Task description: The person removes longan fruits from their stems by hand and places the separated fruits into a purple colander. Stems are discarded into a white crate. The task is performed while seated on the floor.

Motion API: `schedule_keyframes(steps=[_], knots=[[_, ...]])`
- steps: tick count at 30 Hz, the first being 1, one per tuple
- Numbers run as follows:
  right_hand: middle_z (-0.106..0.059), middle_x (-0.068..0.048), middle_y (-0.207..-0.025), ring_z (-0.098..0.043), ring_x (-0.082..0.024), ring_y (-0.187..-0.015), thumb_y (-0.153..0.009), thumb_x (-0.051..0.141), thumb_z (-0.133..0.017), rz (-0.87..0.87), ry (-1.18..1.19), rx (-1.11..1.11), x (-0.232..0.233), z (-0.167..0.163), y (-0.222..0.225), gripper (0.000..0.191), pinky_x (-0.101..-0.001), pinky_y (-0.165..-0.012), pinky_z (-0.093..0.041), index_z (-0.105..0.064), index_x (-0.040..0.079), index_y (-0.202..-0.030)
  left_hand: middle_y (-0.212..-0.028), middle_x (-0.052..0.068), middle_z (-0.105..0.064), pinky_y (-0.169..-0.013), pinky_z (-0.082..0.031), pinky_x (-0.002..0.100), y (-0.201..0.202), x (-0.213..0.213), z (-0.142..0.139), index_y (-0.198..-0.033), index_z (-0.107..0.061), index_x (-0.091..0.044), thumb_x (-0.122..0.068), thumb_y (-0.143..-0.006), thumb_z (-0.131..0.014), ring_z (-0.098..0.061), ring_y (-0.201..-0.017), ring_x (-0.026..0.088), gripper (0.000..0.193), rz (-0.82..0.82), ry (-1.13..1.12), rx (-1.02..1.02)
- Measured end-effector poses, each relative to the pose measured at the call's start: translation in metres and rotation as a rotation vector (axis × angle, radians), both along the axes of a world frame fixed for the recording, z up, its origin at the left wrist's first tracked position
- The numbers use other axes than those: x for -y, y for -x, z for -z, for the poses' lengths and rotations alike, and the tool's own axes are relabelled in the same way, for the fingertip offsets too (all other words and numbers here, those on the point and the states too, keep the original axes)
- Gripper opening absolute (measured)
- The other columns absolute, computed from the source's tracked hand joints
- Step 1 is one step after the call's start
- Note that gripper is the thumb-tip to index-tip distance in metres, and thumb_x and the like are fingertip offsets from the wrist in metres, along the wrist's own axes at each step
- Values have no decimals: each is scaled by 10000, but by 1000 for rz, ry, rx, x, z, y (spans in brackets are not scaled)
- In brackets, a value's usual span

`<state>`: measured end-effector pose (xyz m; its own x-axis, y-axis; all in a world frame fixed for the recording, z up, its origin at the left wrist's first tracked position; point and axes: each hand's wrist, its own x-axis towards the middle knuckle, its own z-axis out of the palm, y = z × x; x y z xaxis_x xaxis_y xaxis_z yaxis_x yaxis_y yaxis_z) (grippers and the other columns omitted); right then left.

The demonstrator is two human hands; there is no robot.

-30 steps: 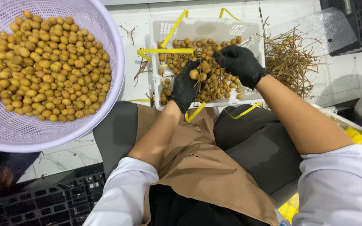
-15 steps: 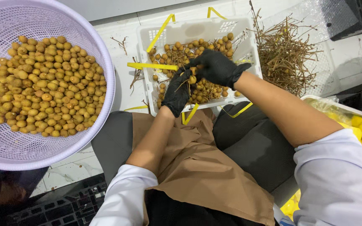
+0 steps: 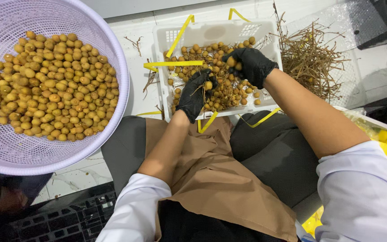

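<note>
**Loose fruit could roll off the crate**

The black-gloved right hand [image 3: 250, 66] pinches one small tan round fruit [image 3: 230, 61] above the white slotted plastic crate [image 3: 211, 33]. The left hand [image 3: 195, 93] clamps a twiggy fruit cluster [image 3: 209, 85]; a hard tug might scatter fruit onto the floor. Gloves hide the fingertips.

Both hands wear thin black gloves, the left hand [image 3: 195, 95] and the right hand [image 3: 252, 65] alike, ending at the wrist. The forearms are bare. White sleeves are pushed up past the elbows. A tan-brown apron [image 3: 220, 179] covers dark grey trousers [image 3: 272, 152].
</note>
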<state>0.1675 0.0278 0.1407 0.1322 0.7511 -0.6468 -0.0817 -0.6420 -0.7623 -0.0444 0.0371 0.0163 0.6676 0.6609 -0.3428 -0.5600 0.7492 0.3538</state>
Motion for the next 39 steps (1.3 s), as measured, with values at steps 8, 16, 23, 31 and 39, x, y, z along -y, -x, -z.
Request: schedule_keyframes(steps=[8, 16, 23, 31, 39], knots=[[-601, -100, -1478, -662, -213, -1255, -1084, 281, -602, -274, -588, -269, 10, -54, 40, 511, -385, -1030, -574, -466, 117, -1548, -1130, 154, -717, -819, -617, 382, -12, -3, 19, -1223, -657, -10, -173, -1025, -595, -722, -1000, 299, 265, -47, 167, 200], [-742, -138, -1011, -711, -247, -894, -868, 257, -796, -639, -428, 784, 20, -14, 59, 407, -376, -787, -549, -692, 65, -1211, -1285, 201, -669, -963, -564, 395, -1, 2, -12, -1338, -596, 37, -176, -1105, -552, -660, -1158, 298, 319, -62, 145, 481], [-733, -144, -1031, -730, -291, -939, -825, 172, -828, -477, -399, 787, 16, -5, 62, 337, -395, -838, -581, -695, 60, -1113, -1213, 118, -640, -893, -554, 338, -6, -3, 20, -1376, -579, -23, -133, -1068, -522, -632, -1048, 219, 332, -72, -406, -111], [-673, -129, -1027, -691, -310, -935, -846, 131, -805, -535, -535, 865, 18, -19, 57, 331, -418, -836, -557, -650, 80, -1135, -1197, 105, -689, -948, -565, 373, -5, -11, -7, -1260, -642, -26, -118, -1043, -528, -663, -1099, 233, 261, -99, 24, 161], [-653, -175, -1103, -668, -384, -963, -837, 182, -846, -694, -681, 1099, 20, -29, 54, 416, -458, -800, -543, -646, 57, -1179, -990, 31, -667, -745, -531, 278, -2, -9, -18, -1113, -668, -38, -173, -1025, -636, -634, -891, 136, 165, -12, -214, -125]])
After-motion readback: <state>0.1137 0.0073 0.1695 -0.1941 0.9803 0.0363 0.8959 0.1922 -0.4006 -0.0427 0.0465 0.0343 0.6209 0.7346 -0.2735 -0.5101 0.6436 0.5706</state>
